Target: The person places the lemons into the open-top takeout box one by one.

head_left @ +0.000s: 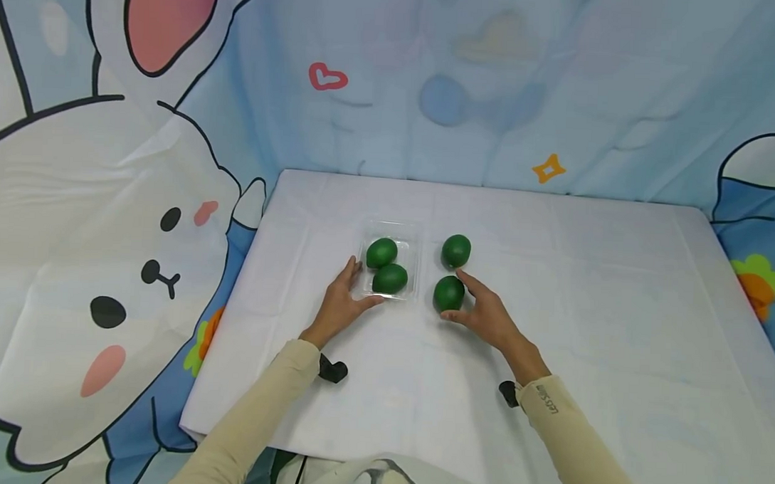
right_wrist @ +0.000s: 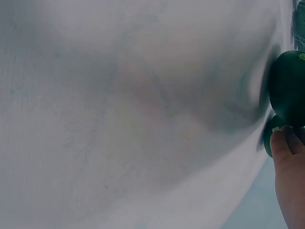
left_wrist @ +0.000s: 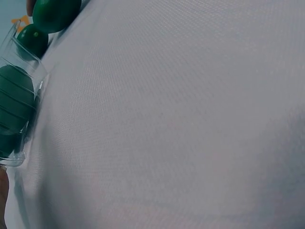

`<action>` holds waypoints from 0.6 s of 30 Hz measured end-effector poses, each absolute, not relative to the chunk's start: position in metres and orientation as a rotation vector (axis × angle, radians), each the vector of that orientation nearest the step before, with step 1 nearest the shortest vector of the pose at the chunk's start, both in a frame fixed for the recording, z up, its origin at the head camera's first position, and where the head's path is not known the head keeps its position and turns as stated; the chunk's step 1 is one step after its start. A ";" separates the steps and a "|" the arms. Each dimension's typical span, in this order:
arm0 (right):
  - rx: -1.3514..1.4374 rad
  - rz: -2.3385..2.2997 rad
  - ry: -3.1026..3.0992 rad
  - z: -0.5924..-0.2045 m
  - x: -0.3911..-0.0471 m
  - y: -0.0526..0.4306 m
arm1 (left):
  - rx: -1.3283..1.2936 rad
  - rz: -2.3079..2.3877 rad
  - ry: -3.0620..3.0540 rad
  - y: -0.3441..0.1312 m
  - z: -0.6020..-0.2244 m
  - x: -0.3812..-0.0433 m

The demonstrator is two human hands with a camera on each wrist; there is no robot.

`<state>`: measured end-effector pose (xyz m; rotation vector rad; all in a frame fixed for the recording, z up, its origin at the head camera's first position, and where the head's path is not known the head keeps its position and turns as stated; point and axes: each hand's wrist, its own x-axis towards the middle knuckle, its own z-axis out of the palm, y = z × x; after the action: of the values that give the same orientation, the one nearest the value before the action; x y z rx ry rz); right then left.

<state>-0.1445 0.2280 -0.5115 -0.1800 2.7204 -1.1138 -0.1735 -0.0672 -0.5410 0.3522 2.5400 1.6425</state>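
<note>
You are looking forward and down through the head camera, taking in most of the table (head_left: 603, 306) and the curtain (head_left: 378, 142) behind. Your wrist cameras are sitting much closer, facing mostly tablecloth (left_wrist: 167, 119), the left one catching the box (left_wrist: 15, 161) at its left edge; all three views are sharing the green fruits (head_left: 448, 294) outside it.

We see two beige sleeves, the left sleeve (head_left: 253, 412) and the right sleeve (head_left: 576, 437), long, plain and smooth, each reaching to the wrist. On the right cuff we make out small dark lettering (head_left: 546, 399), too small for us to read surely. At the left wrist sits a black, rounded, two-lobed device (head_left: 333, 370); at the right, a smaller-looking black piece (head_left: 508, 394). Low down we notice a whitish garment (head_left: 379, 473) with curving grey markings
</note>
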 end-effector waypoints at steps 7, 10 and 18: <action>-0.266 -1.120 2.762 -0.517 -0.145 0.226 | 0.348 1.640 2.539 -0.068 -0.539 -0.173; -0.288 -1.126 2.784 -0.518 -0.146 0.226 | 0.348 1.639 2.543 -0.068 -0.539 -0.172; -0.279 -1.132 2.798 -0.522 -0.147 0.227 | 0.360 1.627 2.554 -0.068 -0.540 -0.173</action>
<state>-0.1468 0.2266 -0.5217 -0.2794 2.7984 -1.1318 -0.1726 -0.0680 -0.5398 0.3605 2.5541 1.6269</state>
